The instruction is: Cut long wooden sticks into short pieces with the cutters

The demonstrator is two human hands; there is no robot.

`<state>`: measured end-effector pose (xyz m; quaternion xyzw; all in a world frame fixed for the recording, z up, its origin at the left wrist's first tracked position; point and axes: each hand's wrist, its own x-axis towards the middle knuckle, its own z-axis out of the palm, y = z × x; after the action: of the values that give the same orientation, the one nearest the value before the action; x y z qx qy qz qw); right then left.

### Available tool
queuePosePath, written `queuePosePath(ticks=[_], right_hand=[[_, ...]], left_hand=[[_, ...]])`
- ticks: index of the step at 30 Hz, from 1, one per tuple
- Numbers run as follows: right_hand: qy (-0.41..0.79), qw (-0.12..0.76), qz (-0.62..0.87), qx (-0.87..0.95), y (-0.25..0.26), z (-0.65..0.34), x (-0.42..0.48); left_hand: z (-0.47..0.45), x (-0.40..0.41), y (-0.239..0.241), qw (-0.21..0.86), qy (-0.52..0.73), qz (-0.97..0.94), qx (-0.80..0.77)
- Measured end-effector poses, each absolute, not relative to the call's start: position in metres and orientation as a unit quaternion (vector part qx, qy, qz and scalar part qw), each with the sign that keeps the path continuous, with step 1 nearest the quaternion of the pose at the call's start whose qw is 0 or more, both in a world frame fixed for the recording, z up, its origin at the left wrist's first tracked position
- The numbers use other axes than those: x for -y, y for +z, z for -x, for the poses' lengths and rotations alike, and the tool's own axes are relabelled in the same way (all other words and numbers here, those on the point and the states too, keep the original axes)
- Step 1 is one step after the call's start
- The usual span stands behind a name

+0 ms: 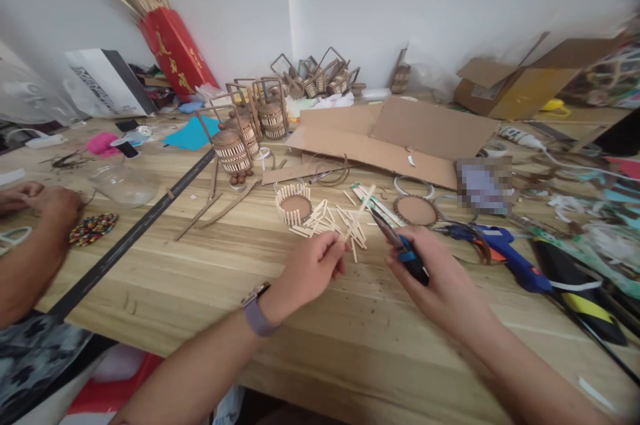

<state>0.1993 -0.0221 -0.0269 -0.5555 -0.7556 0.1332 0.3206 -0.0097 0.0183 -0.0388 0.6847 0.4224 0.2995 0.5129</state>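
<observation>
My left hand [313,265], with a watch on the wrist, is closed in a pinch around a pale wooden stick [367,198] that points up and away toward the cutter tips. My right hand [425,265] grips a pair of pliers [407,255] with black and blue handles, their jaws angled toward the stick. Just beyond my left hand lies a loose heap of short wooden sticks [325,218]. Behind it sits a round brown base [295,206] with short sticks standing around part of its rim. A second round base [416,210] lies flat to the right, without upright sticks.
A blue glue gun [505,255] lies at the right. Flattened cardboard [380,138] and several small lidded baskets [233,150] with tall handles stand farther back. On the left, another person's hands [45,201] are near colourful beads [94,229] and a clear jar [125,185].
</observation>
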Motion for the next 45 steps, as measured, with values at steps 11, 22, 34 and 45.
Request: queuePosePath(ticks=[11, 22, 34, 45], right_hand=[[-0.069, 0.209, 0.54, 0.812, -0.05, -0.19, 0.022], [-0.16, 0.144, 0.583, 0.783, -0.055, -0.176, 0.026], [-0.035, 0.149, 0.592, 0.791, -0.047, -0.181, 0.021], [0.27, 0.261, 0.538, 0.755, -0.024, -0.197, 0.021]], left_hand=[[-0.005, 0.002, -0.042, 0.227, 0.174, -0.857, -0.429], [-0.008, 0.015, -0.033, 0.093, 0.019, -0.875, -0.475], [-0.005, 0.007, -0.035, 0.195, 0.078, -0.865, -0.455], [0.009, -0.02, -0.049, 0.629, 0.28, -0.634, -0.354]])
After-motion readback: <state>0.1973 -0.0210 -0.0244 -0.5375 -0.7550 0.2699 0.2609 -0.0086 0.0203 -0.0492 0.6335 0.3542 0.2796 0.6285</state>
